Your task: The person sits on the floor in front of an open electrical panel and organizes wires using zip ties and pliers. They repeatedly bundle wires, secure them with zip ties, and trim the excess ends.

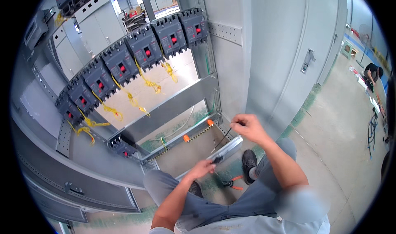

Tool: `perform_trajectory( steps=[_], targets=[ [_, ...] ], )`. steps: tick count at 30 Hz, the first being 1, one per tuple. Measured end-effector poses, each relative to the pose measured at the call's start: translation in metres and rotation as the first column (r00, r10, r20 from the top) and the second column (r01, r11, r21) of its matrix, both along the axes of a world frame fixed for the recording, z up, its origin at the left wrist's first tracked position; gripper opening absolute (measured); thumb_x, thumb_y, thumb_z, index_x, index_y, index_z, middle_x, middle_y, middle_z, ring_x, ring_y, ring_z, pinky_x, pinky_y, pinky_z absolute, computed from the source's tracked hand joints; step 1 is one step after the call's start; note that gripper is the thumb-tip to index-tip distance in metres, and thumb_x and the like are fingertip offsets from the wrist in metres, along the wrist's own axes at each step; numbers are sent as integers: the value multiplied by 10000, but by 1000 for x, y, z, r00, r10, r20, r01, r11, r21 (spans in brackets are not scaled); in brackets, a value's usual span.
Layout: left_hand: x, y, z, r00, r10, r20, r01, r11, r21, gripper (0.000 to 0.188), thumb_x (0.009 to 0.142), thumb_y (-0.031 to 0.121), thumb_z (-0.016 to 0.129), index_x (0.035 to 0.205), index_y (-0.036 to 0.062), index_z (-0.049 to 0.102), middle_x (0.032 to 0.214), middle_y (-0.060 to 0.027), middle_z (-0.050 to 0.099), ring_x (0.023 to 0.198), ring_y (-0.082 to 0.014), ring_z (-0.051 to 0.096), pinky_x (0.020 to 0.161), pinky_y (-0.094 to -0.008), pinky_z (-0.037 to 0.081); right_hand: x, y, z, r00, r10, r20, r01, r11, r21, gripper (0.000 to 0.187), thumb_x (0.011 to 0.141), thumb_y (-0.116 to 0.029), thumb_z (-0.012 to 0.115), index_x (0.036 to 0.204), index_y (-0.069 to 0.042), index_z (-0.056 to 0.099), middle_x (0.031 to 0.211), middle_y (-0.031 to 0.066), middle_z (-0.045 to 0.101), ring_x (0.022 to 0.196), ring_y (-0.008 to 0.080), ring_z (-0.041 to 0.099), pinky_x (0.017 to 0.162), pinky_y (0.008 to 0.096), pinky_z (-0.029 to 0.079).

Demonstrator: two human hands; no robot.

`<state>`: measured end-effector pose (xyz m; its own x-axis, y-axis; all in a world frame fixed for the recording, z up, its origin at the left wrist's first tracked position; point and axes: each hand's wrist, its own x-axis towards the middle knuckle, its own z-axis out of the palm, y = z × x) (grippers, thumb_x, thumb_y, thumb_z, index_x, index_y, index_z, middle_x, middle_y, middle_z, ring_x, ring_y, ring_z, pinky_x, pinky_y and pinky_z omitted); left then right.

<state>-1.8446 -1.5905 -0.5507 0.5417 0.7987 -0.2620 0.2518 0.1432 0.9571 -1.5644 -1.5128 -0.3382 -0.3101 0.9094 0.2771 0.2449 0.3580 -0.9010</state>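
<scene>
My right hand (248, 128) pinches the upper end of a thin black cable (223, 139) near the cabinet's lower right corner. My left hand (202, 168) grips the lower end of that cable just above a grey metal rail (227, 148) at the cabinet's base. The cable runs taut and slanted between both hands. On the floor below my left hand lie orange-handled cutters (233, 183). I squat in front of the open grey electrical cabinet, knees in grey trousers on either side.
A row of several black circuit breakers (142, 48) with red switches and yellow wires (144, 79) hanging below fills the cabinet's upper part. A grey cabinet door (288, 61) stands at right. Another person (373, 73) crouches far right among cables on the floor.
</scene>
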Motion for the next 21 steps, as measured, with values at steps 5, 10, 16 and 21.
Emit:
perform_trajectory(
  steps=[5,10,16,21],
  targets=[
    [13,2,-151,803,-160,-574,293,945,147,357,891,379,699,1039,54,708,1043,-202,708,995,-408,671,861,-479,524,10,3,6,988,-78,-130,63,992,-111,175,905,-149,707,880,24,692,663,-6,595,591,55,509,546,248,427],
    [37,0,-205,703,-276,-656,346,938,-25,439,885,416,700,1137,58,729,1132,-206,712,1104,-375,666,926,-469,522,3,-3,6,999,-47,-17,48,999,22,134,915,-112,704,913,21,690,680,-23,581,631,35,519,568,236,436],
    [43,33,-166,670,-74,-739,318,927,196,481,890,409,697,1164,15,714,1085,-213,733,1028,-342,700,916,-441,529,-3,-7,19,1000,-4,5,3,999,48,174,879,-149,719,931,15,697,728,81,675,670,107,619,653,290,522],
    [80,104,194,969,241,51,-218,746,630,287,958,268,682,1095,17,709,982,-74,726,927,-162,673,850,-355,539,21,-3,26,994,-81,-70,84,996,37,137,902,-119,707,927,16,706,701,30,641,642,73,591,609,269,498]
  ],
)
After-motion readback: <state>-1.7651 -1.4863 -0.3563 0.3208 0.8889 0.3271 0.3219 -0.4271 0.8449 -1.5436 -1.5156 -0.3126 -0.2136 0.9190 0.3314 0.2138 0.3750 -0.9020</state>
